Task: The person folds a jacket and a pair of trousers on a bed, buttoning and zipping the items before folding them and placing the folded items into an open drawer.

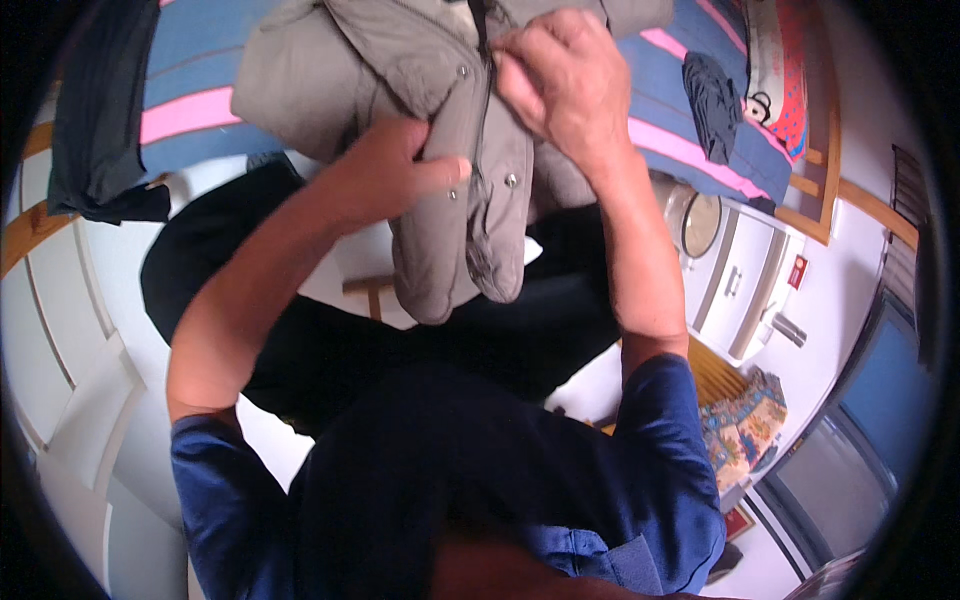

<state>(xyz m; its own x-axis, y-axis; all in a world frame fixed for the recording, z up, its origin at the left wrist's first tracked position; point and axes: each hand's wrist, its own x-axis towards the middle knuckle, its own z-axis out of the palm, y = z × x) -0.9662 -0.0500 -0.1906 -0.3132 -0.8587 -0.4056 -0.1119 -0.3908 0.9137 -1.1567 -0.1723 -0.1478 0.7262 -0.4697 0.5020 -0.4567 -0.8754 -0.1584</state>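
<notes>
A grey-beige padded jacket (430, 245) lies over the edge of the bed, its lower front hanging down toward my lap. A dark zipper (484, 110) runs down its front, with metal snaps on the flaps beside it. My left hand (395, 170) grips the left front panel, thumb on the outside near a snap and fingers partly hidden behind the cloth. Higher up, my right hand (570, 85) is closed in a pinch at the zipper; the small part between its fingertips is hidden.
The bed carries a blue and pink striped cover (190, 115). Dark cloth (105, 110) hangs over its left end, and a crumpled dark garment (710, 105) lies at the right. A white drawer cabinet (735, 280) stands at the right, with patterned fabric (745, 425) nearer me.
</notes>
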